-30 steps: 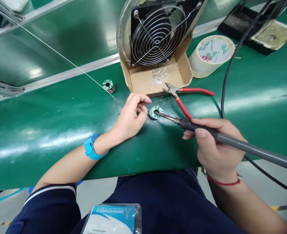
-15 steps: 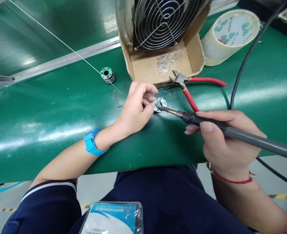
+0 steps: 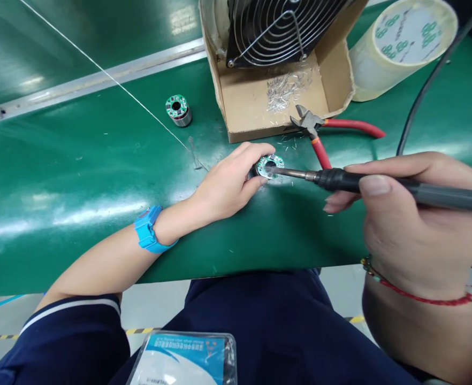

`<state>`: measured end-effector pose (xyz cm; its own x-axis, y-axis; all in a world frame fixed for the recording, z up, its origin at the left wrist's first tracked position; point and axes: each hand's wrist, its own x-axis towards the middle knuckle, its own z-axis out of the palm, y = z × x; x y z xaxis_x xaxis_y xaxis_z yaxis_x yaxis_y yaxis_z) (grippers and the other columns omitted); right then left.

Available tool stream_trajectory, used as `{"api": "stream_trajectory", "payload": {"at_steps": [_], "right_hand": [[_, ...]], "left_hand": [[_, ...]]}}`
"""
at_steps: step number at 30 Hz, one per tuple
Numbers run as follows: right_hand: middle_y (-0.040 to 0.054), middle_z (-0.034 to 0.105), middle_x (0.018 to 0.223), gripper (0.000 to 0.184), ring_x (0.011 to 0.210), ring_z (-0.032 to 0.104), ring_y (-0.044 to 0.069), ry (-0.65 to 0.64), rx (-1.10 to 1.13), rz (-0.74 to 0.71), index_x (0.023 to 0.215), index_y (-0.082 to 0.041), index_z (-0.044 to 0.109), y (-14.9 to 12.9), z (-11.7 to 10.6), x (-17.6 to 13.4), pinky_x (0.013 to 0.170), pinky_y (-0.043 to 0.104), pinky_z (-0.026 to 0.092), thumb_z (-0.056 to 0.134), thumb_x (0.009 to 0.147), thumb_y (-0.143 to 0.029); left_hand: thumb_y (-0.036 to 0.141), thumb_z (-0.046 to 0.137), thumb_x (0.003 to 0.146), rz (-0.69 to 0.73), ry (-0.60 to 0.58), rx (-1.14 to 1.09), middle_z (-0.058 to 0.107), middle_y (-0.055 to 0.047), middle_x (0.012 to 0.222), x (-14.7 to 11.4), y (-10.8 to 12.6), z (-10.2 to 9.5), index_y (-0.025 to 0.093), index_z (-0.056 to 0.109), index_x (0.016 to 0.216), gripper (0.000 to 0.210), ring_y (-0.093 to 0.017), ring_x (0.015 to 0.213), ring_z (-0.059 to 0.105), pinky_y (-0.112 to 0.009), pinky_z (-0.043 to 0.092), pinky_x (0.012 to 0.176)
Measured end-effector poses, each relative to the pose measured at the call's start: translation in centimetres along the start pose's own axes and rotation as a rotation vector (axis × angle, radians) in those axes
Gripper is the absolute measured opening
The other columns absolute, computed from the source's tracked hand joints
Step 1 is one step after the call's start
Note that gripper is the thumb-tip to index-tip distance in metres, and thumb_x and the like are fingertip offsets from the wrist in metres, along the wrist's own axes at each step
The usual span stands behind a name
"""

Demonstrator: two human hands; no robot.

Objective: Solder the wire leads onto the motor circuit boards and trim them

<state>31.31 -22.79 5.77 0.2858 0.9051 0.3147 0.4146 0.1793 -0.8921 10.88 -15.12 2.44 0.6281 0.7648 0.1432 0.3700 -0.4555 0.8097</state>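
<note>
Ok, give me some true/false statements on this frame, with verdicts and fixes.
1. The right hand holds a soldering iron. True.
2. The left hand grips the red-handled pliers. False: it holds a circuit part; the red-handled pliers lie at the near edge of the cardboard box.
3. A second circuit part stands on the green bench. True.
4. The tape roll stands inside the cardboard box. False: it stands outside, to the right.
5. The left wrist wears a blue band. True.

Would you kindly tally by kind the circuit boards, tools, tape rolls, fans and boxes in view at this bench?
Circuit boards: 2
Soldering iron: 1
Pliers: 1
Tape roll: 1
Fan: 1
Cardboard box: 1
Total: 7
</note>
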Motion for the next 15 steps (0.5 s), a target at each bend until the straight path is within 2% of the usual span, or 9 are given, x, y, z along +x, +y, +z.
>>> {"api": "stream_trajectory", "payload": {"at_steps": [10,15], "right_hand": [[-0.0009,0.067,0.058,0.025,0.050,0.064,0.014,0.039,-0.060,0.065,0.083,-0.018,0.072,-0.11,-0.23,0.03,0.047,0.028,0.046,0.073,0.082,-0.043],[-0.0007,0.067,0.059,0.026,0.051,0.064,0.013,0.031,-0.069,0.092,0.083,-0.017,0.071,-0.53,-0.32,-0.29,0.048,0.028,0.045,0.074,0.081,-0.043]], "left_hand": [[0.004,0.065,0.081,0.002,0.023,-0.032,0.061,-0.002,0.106,0.03,-0.19,0.06,0.024,0.058,0.114,0.039,-0.024,0.106,0.062,-0.036,0.051,0.090],[0.003,0.066,0.079,-0.021,0.034,-0.057,0.062,-0.003,0.106,0.09,-0.18,0.10,0.022,0.059,0.113,0.039,-0.024,0.103,0.062,-0.037,0.051,0.089]]}}
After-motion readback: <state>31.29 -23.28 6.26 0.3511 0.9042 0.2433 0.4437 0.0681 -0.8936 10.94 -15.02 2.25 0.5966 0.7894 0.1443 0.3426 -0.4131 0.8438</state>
